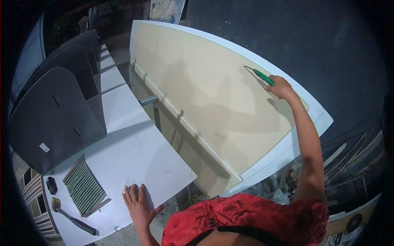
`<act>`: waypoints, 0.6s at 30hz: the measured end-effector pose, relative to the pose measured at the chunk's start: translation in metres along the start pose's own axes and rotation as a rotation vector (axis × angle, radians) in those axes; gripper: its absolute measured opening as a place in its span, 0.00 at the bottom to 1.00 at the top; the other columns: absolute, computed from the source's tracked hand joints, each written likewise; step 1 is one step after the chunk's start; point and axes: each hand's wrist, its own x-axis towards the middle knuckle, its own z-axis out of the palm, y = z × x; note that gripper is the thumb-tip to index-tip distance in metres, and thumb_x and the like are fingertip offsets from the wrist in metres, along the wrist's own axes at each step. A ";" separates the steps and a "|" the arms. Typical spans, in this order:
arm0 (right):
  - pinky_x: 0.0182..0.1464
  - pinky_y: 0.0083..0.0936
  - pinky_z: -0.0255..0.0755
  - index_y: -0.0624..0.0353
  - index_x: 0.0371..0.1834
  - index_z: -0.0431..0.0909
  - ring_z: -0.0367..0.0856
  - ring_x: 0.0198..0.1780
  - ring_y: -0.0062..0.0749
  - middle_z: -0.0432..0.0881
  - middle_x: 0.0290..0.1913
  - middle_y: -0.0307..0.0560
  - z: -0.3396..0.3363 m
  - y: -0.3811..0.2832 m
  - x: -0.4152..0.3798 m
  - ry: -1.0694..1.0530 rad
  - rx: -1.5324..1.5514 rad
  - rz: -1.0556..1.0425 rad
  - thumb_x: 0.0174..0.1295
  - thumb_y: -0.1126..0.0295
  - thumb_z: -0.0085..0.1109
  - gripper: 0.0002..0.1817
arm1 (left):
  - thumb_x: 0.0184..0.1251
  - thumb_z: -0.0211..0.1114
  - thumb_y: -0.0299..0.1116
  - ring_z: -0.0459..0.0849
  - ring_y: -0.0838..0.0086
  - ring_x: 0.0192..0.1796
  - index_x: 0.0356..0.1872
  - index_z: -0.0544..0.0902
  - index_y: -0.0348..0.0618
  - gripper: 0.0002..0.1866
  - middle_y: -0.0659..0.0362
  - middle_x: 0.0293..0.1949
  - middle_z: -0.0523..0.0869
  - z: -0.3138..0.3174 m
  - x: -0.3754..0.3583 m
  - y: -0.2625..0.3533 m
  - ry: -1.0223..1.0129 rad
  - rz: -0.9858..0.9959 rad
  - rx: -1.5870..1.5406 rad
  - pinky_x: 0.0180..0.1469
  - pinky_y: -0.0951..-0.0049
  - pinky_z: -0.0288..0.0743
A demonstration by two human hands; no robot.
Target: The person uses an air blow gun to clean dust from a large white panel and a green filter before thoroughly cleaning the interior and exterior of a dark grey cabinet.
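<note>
Clutter on white table: slatted ribbed panel near the front-left corner; small dark block and a dark-handled tool just left of it; stack of grey curved panels standing along the far-left side, slots visible in the faces; metal bracket at the table's right edge, in the gap between table and board; nothing lies between either hand and what it touches.

Right hand clenched around a green-handled tool, arm fully extended; tool tip touching the tan board near its far right edge. Left hand released, flat, fingers spread, palm down on the table's front edge, just right of the slatted panel; holds nothing.

Tan board lies flat on a larger white sheet, white rim showing along the far and right sides; thin strip runs along the board's near-left edge. Room dark; dark floor beyond; timber offcuts and scrap at lower right; person's red top at bottom of view.
</note>
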 end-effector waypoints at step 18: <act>0.43 0.36 0.69 0.63 0.47 0.78 0.79 0.36 0.42 0.80 0.30 0.53 -0.006 0.069 -0.089 0.144 0.151 -0.047 0.54 0.61 0.64 0.21 | 0.16 0.83 0.51 0.51 0.50 0.75 0.63 0.71 0.45 0.58 0.49 0.68 0.64 0.002 0.002 0.000 0.006 0.013 0.004 0.77 0.51 0.40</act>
